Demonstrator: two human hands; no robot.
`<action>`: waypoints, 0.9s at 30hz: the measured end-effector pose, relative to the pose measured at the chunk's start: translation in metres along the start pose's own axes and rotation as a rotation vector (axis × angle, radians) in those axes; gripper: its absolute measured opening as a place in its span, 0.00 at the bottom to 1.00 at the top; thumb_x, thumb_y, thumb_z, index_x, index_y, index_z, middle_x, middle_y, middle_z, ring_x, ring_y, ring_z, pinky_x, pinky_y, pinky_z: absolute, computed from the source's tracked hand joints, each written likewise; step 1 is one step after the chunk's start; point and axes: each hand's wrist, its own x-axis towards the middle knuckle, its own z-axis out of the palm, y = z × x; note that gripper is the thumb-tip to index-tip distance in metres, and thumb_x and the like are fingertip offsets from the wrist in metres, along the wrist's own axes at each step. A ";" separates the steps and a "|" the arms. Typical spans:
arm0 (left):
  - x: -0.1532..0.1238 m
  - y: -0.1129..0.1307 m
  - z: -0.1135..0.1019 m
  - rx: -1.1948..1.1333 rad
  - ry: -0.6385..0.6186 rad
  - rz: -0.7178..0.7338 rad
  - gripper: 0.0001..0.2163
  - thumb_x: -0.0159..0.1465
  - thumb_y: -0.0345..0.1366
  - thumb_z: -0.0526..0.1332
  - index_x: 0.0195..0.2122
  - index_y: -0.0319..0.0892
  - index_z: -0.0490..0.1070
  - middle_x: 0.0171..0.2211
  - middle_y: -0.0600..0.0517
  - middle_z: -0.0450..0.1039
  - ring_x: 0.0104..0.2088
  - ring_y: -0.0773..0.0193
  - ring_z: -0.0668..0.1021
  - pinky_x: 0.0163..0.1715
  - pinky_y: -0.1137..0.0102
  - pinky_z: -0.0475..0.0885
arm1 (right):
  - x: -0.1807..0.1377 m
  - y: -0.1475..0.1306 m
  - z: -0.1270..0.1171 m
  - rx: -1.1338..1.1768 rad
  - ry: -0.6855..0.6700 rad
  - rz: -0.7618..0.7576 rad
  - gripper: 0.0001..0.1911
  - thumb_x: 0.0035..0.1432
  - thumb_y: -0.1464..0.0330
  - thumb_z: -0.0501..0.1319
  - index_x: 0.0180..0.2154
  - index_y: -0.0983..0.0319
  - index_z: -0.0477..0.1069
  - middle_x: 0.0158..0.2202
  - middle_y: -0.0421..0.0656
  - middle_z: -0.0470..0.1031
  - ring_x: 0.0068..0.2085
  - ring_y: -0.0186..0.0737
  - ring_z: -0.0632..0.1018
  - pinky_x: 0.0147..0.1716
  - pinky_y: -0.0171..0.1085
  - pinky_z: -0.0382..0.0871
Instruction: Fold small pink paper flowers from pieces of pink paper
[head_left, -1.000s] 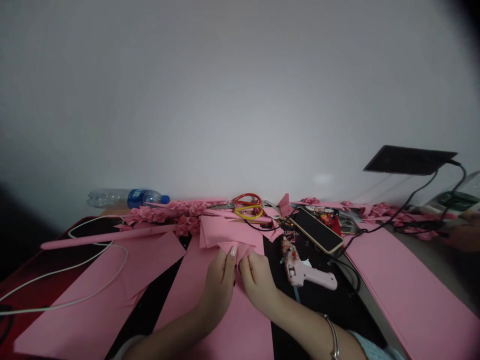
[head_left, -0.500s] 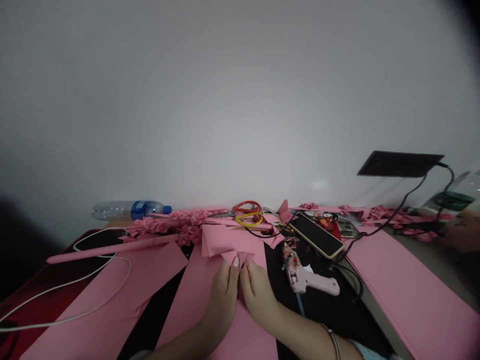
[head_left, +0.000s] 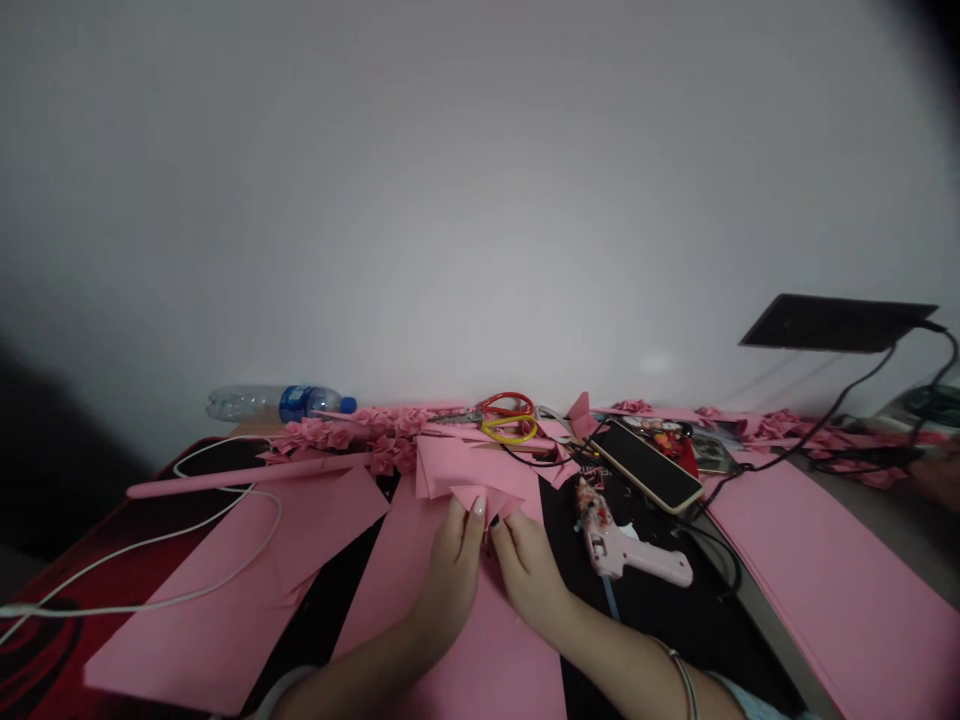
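Note:
My left hand [head_left: 448, 578] and my right hand [head_left: 529, 572] sit side by side at the middle of the table, fingers pinched on a small folded pink paper piece [head_left: 484, 498]. The piece sticks up just past my fingertips. Both hands rest over a long pink paper strip [head_left: 457, 660] that runs toward me. A stack of cut pink sheets [head_left: 454, 466] lies right behind the folded piece.
A pink glue gun [head_left: 626, 550] and a phone [head_left: 649, 465] lie to the right, with black cables nearby. Red and yellow scissors [head_left: 506, 420], pink paper flowers [head_left: 337, 435], a pink paper roll [head_left: 240, 478], a water bottle [head_left: 277, 403] and a white cable [head_left: 150, 545] lie behind and left. A wide pink sheet [head_left: 825, 590] lies at right.
My hands stay pinched on the folded piece with small finger shifts. The camera view has shifted slightly, so everything sits a little further right.

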 end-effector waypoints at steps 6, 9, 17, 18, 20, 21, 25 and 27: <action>0.001 0.015 0.000 -0.204 0.053 -0.077 0.13 0.67 0.45 0.57 0.47 0.43 0.69 0.46 0.44 0.77 0.52 0.54 0.76 0.51 0.59 0.72 | 0.004 0.004 -0.005 0.100 -0.069 0.171 0.19 0.64 0.60 0.53 0.22 0.58 0.57 0.19 0.35 0.60 0.22 0.33 0.62 0.22 0.34 0.55; 0.006 0.013 -0.001 -0.291 0.044 -0.071 0.14 0.63 0.45 0.62 0.46 0.42 0.70 0.44 0.45 0.78 0.46 0.55 0.79 0.46 0.61 0.73 | 0.006 0.004 -0.006 0.224 -0.106 0.268 0.18 0.63 0.58 0.55 0.23 0.59 0.62 0.18 0.35 0.61 0.21 0.33 0.62 0.21 0.34 0.55; 0.019 0.014 -0.016 -0.378 0.056 -0.112 0.16 0.56 0.40 0.69 0.41 0.42 0.66 0.34 0.50 0.79 0.35 0.58 0.82 0.36 0.66 0.75 | 0.009 0.001 -0.012 0.511 -0.163 0.335 0.13 0.60 0.58 0.58 0.29 0.59 0.62 0.18 0.33 0.64 0.18 0.30 0.61 0.18 0.31 0.53; 0.020 0.014 -0.017 -0.385 0.065 -0.122 0.19 0.55 0.39 0.69 0.44 0.43 0.64 0.33 0.51 0.79 0.34 0.58 0.82 0.35 0.66 0.75 | 0.009 0.002 -0.013 0.546 -0.160 0.340 0.12 0.60 0.58 0.59 0.32 0.59 0.62 0.19 0.32 0.65 0.18 0.30 0.61 0.17 0.31 0.54; 0.021 0.012 -0.020 -0.395 0.075 -0.140 0.24 0.54 0.38 0.70 0.48 0.44 0.60 0.28 0.56 0.77 0.30 0.60 0.81 0.32 0.68 0.74 | 0.009 0.005 -0.013 0.559 -0.118 0.344 0.13 0.59 0.59 0.61 0.37 0.58 0.60 0.20 0.31 0.65 0.18 0.30 0.63 0.17 0.30 0.56; 0.021 0.011 -0.021 -0.392 0.072 -0.142 0.26 0.54 0.37 0.70 0.51 0.45 0.59 0.24 0.59 0.75 0.28 0.61 0.80 0.32 0.69 0.74 | 0.010 0.007 -0.013 0.549 -0.092 0.347 0.14 0.58 0.59 0.62 0.39 0.57 0.60 0.20 0.31 0.66 0.18 0.30 0.65 0.17 0.30 0.57; 0.019 0.013 -0.021 -0.345 0.029 -0.132 0.35 0.55 0.35 0.68 0.61 0.44 0.55 0.20 0.63 0.71 0.26 0.64 0.79 0.35 0.68 0.75 | 0.011 0.013 -0.013 0.518 -0.068 0.364 0.15 0.58 0.59 0.63 0.38 0.58 0.60 0.19 0.32 0.71 0.15 0.30 0.67 0.15 0.29 0.57; 0.019 0.016 -0.020 -0.340 0.011 -0.164 0.34 0.54 0.36 0.68 0.61 0.43 0.58 0.22 0.61 0.73 0.28 0.62 0.80 0.37 0.66 0.77 | 0.012 0.013 -0.015 0.519 -0.078 0.364 0.13 0.59 0.59 0.62 0.35 0.58 0.61 0.19 0.34 0.72 0.15 0.29 0.67 0.15 0.29 0.57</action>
